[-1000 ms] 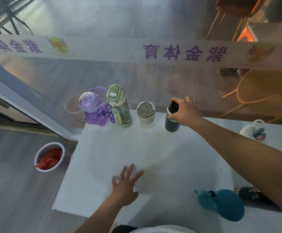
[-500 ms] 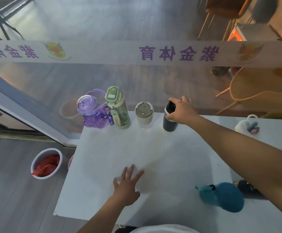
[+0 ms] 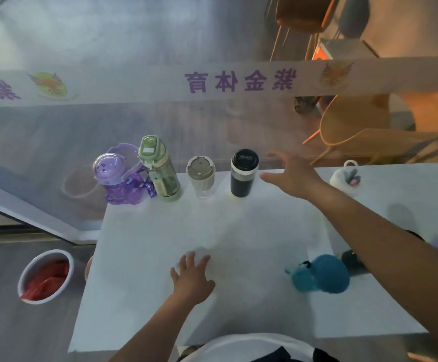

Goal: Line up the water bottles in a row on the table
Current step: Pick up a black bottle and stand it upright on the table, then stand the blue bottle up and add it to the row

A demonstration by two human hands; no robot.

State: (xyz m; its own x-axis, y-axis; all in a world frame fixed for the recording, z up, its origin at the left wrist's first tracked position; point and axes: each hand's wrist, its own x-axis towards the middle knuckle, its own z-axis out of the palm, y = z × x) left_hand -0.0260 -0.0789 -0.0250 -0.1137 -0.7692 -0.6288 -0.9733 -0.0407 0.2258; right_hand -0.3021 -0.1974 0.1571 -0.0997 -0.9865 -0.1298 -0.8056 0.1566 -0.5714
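Along the far edge of the white table [image 3: 238, 231] stand a purple bottle [image 3: 120, 176], a tall green bottle [image 3: 160, 171], a beige tumbler [image 3: 201, 177] and a black bottle [image 3: 243, 172], all upright side by side. My right hand [image 3: 291, 173] hovers just right of the black bottle, fingers spread, holding nothing. My left hand [image 3: 191, 276] rests flat on the table near the front, fingers apart. A teal bottle [image 3: 322, 274] lies near the right front, with a dark bottle [image 3: 352, 259] behind it, partly hidden by my right arm.
A glass wall with a printed white band [image 3: 238, 82] stands right behind the row. A small white plush toy [image 3: 345, 176] sits on the table at the right. On the floor at left is a white bucket [image 3: 27, 273] with red cloth.
My right hand has let go of the black bottle and drawn away to the right, fingers now spread. The black bottle stays upright in the row. My left hand has barely moved.
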